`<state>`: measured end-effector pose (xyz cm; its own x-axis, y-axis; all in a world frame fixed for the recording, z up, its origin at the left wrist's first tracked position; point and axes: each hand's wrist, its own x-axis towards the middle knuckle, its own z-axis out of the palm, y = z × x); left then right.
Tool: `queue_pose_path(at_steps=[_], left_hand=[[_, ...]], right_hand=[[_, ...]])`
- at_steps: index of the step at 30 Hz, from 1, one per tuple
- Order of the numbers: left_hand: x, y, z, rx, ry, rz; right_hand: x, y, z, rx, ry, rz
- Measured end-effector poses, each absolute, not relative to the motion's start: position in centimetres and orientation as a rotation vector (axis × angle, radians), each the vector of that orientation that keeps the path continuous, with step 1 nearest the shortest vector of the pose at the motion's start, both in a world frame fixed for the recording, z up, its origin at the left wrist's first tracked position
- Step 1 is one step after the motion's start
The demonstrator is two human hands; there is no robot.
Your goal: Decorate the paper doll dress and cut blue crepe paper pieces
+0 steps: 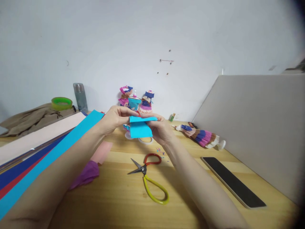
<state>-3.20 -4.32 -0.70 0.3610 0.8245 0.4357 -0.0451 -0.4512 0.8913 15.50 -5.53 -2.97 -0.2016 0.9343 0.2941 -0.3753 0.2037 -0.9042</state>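
Observation:
Bright blue folded paper (141, 129) is held up over the table, its top edge bent over into a flap. My left hand (116, 118) pinches its left end, thumb and fingers closed at the upper corner. On the other side my right hand (161, 128) grips the right end, with the fingers partly behind the sheet. Something small and red (138, 113) shows just above the top edge between the hands; I cannot make out what it is. Below them, scissors (143, 170) with one red and one yellow handle lie with blades apart.
Miniature dress forms in crepe paper (146, 101) stand behind my hands; another (202, 136) lies at right. A phone (234, 181) lies near a white panel (257, 127). Coloured paper strips (51, 165), purple paper (87, 174), green tape (61, 103) and a bottle (80, 97) are left.

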Motion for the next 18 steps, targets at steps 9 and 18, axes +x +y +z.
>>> queue_pose_path(at_steps=[9,18], left_hand=[[-4.1,-5.5,0.7,1.925,0.731,1.056],[-4.8,-4.1,0.0,1.607,0.754,0.911]], right_hand=[[15.5,-5.5,-2.9,-0.599,-1.284,1.324],[15.9,-5.8,-3.2,-0.620,-1.536,1.067]])
